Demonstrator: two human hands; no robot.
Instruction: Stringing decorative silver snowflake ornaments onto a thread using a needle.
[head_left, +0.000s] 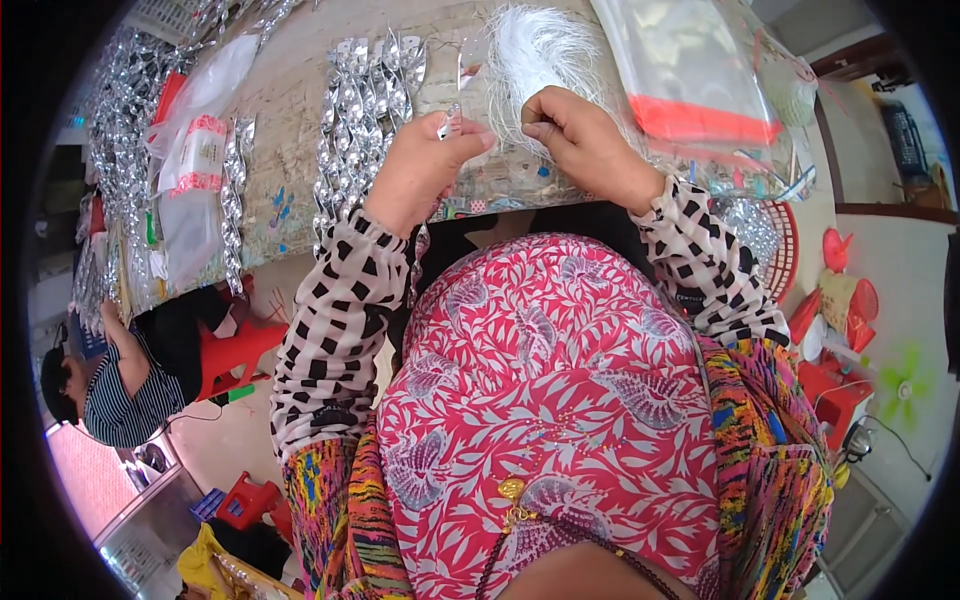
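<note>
My left hand pinching a silver twisted strip, tip toward one o'clock, right hand hold unclear, white threads at its eleven.

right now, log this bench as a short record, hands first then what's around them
left hand: holding a silver strip
right hand: at the near end of the white strands; whether it grips any, cannot tell
beside left hand: twisted silver strips on the table
beyond right hand: clear plastic packaging with red edge
nearby person: striped top, left
</note>
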